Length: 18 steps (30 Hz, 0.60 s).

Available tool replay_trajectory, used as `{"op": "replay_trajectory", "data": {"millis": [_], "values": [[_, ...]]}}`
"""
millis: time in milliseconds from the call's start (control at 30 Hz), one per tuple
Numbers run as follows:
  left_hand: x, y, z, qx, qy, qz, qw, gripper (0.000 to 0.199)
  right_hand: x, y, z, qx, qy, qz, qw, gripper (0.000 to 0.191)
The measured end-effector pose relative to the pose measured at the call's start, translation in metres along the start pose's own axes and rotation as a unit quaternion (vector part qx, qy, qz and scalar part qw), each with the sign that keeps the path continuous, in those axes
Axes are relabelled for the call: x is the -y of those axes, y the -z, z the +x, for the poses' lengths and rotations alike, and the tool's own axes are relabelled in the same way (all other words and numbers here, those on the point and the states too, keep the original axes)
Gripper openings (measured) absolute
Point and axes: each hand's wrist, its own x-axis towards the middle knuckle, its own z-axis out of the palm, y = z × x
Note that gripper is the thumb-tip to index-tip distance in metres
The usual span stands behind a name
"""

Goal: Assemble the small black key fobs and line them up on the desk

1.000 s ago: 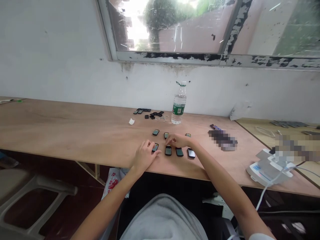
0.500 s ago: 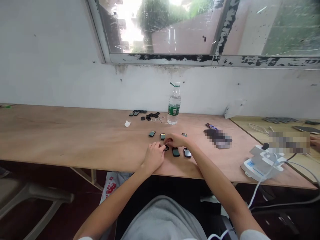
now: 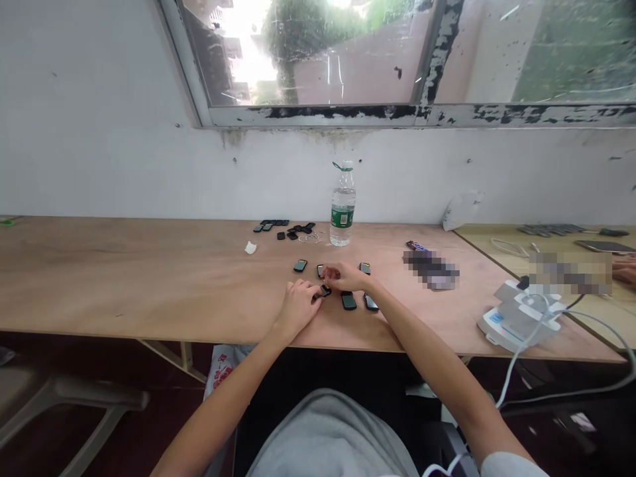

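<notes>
My left hand (image 3: 299,305) rests on the wooden table (image 3: 149,285), fingers closed on a small black rounded case (image 3: 324,291) lying flat. At that case's upper edge is my right hand (image 3: 342,275), its thumb and fingers pinched together; what they hold, if anything, is too small to make out. Similar cases with grey-green faces lie around: one at upper left (image 3: 300,265), another partly behind my right fingers (image 3: 320,270), and one beyond my right wrist (image 3: 365,267). Nearer to me are a dark-faced case (image 3: 348,301) and a shinier one (image 3: 371,301) beside my forearm.
Farther back are black parts (image 3: 301,229), small metallic bits (image 3: 312,237), a white scrap (image 3: 250,248) and a water bottle (image 3: 342,209). To the right are a snack bar (image 3: 417,247), a white cabled device (image 3: 519,318) and another person's hand (image 3: 625,270).
My left hand and the case in it have shifted slightly left and toward me. My right hand has moved a little left and up, uncovering more of the case between the hands.
</notes>
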Motion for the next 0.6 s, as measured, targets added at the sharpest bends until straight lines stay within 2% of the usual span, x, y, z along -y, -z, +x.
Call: {"op": "replay_trajectory", "data": {"millis": [300,600], "values": [[-0.0027,0.0014,0.0003,0.006,0.008,0.010,1.000,0.007,0.0052,-0.0030,0.0002,0.005,-0.049,-0.071,0.996,0.010],[-0.0071,0.0033,0.0004,0.024,0.021,0.026,0.999,0.009,0.0016,0.0021,-0.0007,0.056,-0.030,-0.115,0.991,0.015]]}}
